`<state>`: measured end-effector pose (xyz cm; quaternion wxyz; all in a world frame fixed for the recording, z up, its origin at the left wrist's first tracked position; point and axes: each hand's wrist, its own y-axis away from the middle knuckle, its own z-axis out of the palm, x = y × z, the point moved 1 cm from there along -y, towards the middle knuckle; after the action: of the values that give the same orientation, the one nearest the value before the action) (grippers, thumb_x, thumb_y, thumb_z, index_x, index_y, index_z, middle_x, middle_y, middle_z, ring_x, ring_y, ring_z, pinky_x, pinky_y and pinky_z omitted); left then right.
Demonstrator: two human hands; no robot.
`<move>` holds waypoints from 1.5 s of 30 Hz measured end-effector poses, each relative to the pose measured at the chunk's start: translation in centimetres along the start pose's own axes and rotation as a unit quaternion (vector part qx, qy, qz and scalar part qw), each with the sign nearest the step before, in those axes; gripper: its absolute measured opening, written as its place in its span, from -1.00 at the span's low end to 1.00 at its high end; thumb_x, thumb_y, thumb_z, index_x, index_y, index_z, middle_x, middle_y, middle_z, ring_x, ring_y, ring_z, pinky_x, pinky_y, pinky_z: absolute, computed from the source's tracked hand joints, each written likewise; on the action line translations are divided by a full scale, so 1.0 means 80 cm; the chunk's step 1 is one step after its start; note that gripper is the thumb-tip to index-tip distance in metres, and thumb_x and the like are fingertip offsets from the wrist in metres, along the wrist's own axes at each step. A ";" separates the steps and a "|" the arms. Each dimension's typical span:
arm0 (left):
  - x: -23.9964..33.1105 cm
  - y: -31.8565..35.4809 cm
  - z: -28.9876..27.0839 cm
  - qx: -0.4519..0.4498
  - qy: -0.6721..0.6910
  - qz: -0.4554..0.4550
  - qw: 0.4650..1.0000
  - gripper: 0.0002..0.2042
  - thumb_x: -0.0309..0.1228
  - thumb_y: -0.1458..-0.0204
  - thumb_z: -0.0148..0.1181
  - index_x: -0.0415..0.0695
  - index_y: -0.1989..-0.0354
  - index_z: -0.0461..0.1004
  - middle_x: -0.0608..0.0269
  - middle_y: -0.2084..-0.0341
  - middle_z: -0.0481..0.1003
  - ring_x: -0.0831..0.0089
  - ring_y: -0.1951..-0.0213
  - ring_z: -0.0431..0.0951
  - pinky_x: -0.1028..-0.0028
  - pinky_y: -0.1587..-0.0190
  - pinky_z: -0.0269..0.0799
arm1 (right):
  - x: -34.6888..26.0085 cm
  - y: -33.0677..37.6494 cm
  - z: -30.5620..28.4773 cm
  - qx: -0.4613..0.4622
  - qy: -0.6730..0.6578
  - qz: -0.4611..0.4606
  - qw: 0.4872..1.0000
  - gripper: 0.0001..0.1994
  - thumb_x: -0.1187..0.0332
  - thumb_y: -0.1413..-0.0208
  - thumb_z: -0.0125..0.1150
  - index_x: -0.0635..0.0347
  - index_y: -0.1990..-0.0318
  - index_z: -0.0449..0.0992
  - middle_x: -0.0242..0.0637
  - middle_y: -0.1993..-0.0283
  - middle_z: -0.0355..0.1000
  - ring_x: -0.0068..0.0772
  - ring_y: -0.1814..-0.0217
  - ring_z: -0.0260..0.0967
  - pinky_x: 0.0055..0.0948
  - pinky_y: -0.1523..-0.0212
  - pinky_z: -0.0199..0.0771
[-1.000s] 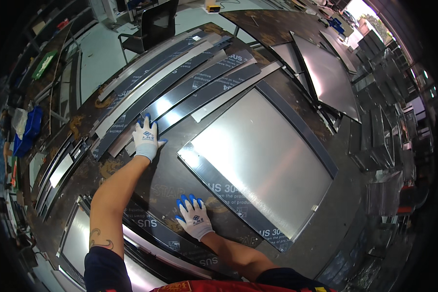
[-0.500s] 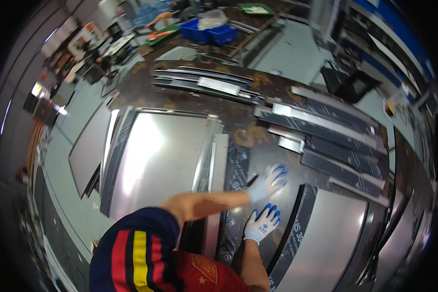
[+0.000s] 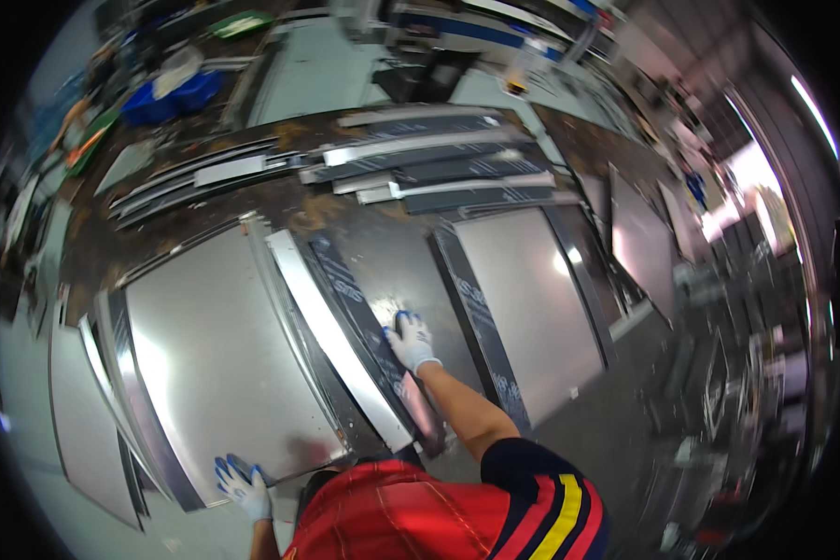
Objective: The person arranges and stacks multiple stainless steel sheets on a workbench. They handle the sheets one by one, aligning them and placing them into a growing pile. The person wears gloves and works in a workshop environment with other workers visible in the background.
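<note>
Reading the view as a dial, the dark work table spans the centre. The large metal panel lies on it between 8 and 9 o'clock, the second panel between 3 and 4, the stacked strips at 12, and the film-covered strip just left of centre. When handling the large panel, support its near edge evenly, keep fingertips off sharp corners, and avoid scuffing the bright face. Left hand: at 7 o'clock by that edge, fingers spread toward 11; whether the thumb grips underneath cannot be told. Right hand: below centre at 6 o'clock, forearm entering from 5, fingers parted and slightly bent beside the film-covered strip, with no grasped object discernible and contact uncertain
</note>
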<state>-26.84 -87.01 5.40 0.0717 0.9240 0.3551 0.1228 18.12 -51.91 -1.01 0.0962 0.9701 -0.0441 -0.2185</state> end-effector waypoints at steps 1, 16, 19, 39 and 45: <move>-0.006 0.002 0.004 0.013 -0.010 0.034 0.999 -0.19 -0.15 -0.21 0.38 -0.18 -0.60 0.25 -0.07 -0.68 0.05 -0.13 -0.66 0.03 -0.12 -0.65 -0.13 | -0.006 0.033 0.001 -0.037 -0.051 0.029 0.998 -0.12 -0.18 -0.35 0.22 0.19 -0.63 0.19 0.13 -0.64 0.20 0.27 -0.69 0.08 0.10 -0.66 0.06; -0.011 0.015 -0.004 0.024 -0.024 0.096 0.995 -0.15 0.01 -0.22 0.35 -0.10 -0.62 0.24 -0.06 -0.68 0.06 -0.15 -0.64 0.06 -0.12 -0.64 -0.09 | 0.014 0.256 0.033 0.023 0.032 0.133 0.990 -0.06 -0.17 -0.20 0.46 -0.06 -0.66 0.23 0.19 -0.32 0.44 0.25 -0.42 0.39 0.07 -0.42 0.42; -0.022 0.010 0.003 0.023 -0.003 0.117 0.993 -0.14 0.02 -0.20 0.36 -0.09 -0.62 0.25 -0.07 -0.68 0.06 -0.18 -0.63 0.05 -0.14 -0.64 -0.09 | 0.040 0.251 0.023 0.068 -0.154 0.145 0.975 -0.14 0.01 -0.15 0.56 0.25 -0.52 0.40 0.33 -0.38 0.49 0.25 -0.47 0.44 -0.07 -0.49 0.42; -0.183 0.040 0.023 0.217 0.307 -0.204 0.904 -0.49 -0.15 -0.22 0.45 -0.27 -0.16 0.48 -0.10 -0.12 0.48 -0.10 -0.20 0.44 -0.02 -0.31 0.35 | 0.039 0.234 -0.030 0.129 0.155 -0.035 0.979 -0.25 0.00 -0.13 0.56 0.11 -0.43 0.47 0.06 -0.41 0.39 0.21 -0.42 0.35 0.19 -0.37 0.37; -0.172 0.012 0.072 -0.089 0.650 -0.335 0.676 -0.48 0.18 -0.32 0.35 -0.07 -0.02 0.51 0.27 0.29 0.53 0.32 0.36 0.55 0.21 0.30 0.55 | 0.064 0.202 0.004 0.134 0.014 0.126 0.983 -0.38 0.22 -0.34 0.32 0.09 -0.53 0.39 0.11 -0.25 0.49 0.26 -0.28 0.50 0.10 -0.25 0.53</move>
<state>-34.51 -97.26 -2.37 -0.0589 0.4194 0.5855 0.6912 21.90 -68.43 -0.09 -0.0074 0.9638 -0.1933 -0.1835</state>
